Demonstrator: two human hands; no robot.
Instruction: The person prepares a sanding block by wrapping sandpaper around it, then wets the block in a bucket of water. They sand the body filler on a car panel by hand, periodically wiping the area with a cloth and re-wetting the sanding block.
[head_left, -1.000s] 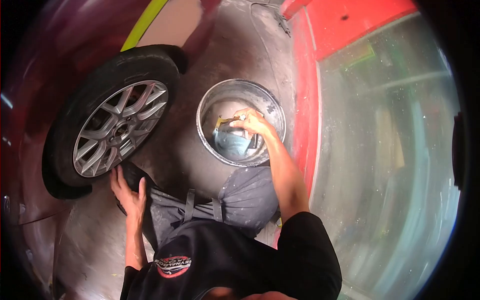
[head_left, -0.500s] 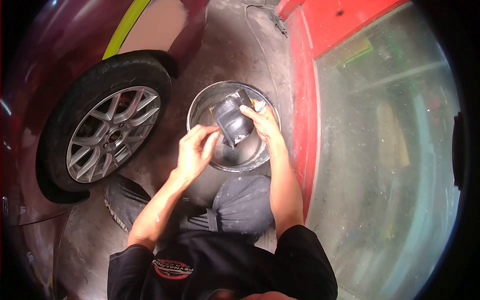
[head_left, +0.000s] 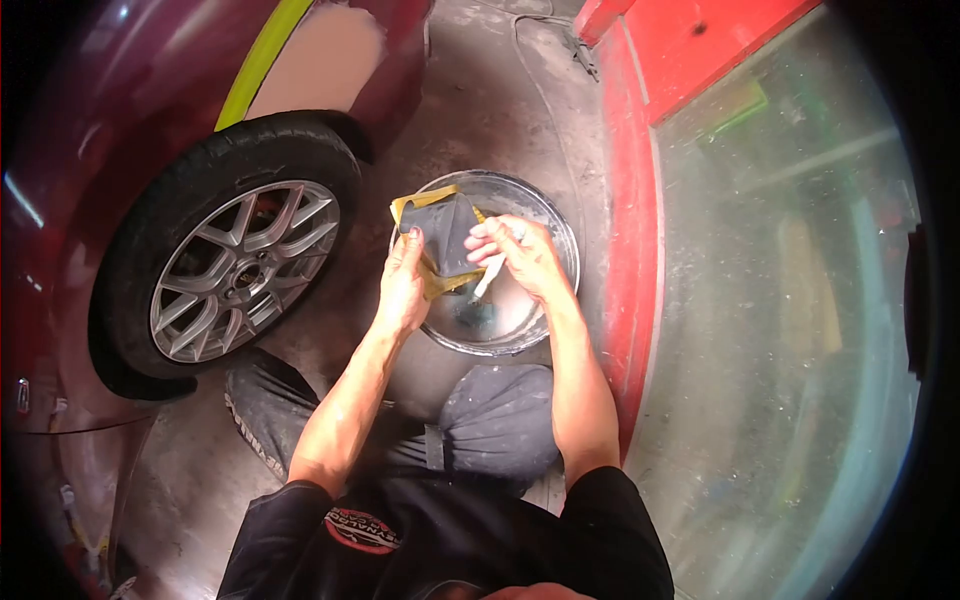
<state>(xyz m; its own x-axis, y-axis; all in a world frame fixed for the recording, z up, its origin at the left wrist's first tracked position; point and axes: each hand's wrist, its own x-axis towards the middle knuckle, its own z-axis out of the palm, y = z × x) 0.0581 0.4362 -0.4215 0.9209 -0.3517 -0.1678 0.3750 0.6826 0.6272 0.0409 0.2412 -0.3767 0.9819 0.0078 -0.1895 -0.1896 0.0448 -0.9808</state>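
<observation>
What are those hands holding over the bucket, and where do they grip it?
A dark sheet with yellow backing: the left hand grips its left edge, and the right hand pinches its right side, above the metal bucket.

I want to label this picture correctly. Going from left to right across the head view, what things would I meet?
First the car wheel → left hand, gripping a dark sheet → right hand → red beam → cloudy panel.
</observation>
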